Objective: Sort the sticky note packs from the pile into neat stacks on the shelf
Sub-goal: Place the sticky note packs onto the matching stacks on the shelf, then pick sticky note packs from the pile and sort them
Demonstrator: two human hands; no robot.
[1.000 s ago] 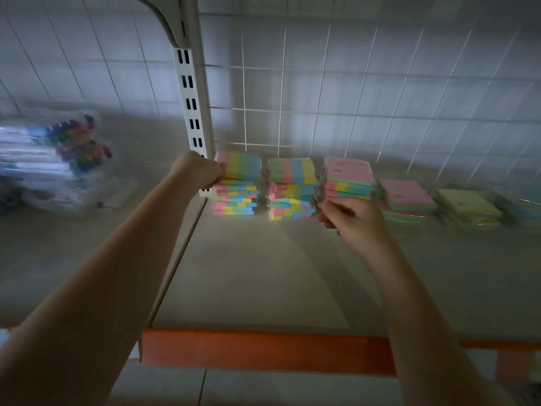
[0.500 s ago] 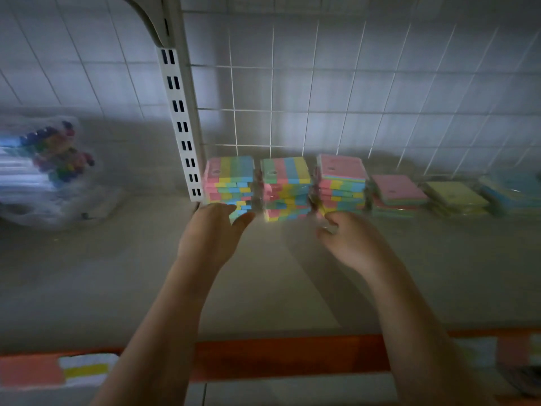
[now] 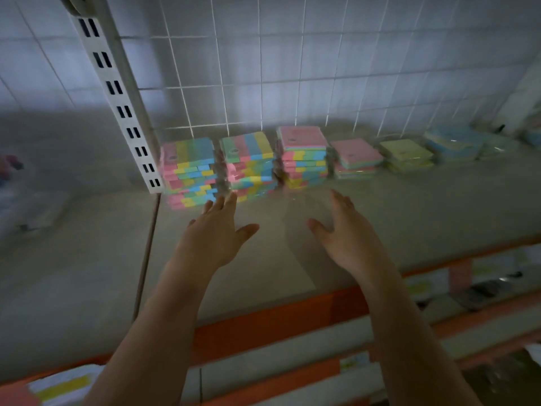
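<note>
Along the back of the grey shelf (image 3: 380, 218), against the white wire grid (image 3: 263, 68), the sticky note packs sit in a row. Three tall multicoloured stacks stand side by side: the left stack (image 3: 190, 174) just beside the slotted white upright (image 3: 123, 112), the middle stack (image 3: 248, 167) next to it, and the right stack (image 3: 304, 158) topped by a pink pack. Further right lie lower stacks: pink (image 3: 355, 158), yellow (image 3: 407, 155) and blue (image 3: 453, 145). An orange rail (image 3: 263, 326) edges the shelf front. The left hand (image 3: 213, 232) is spread flat, holding nothing, its fingers (image 3: 228, 200) reaching the foot of the left and middle stacks; actual contact is blurred. The right hand (image 3: 345, 232) is also spread and empty, apart from the stacks.
</note>
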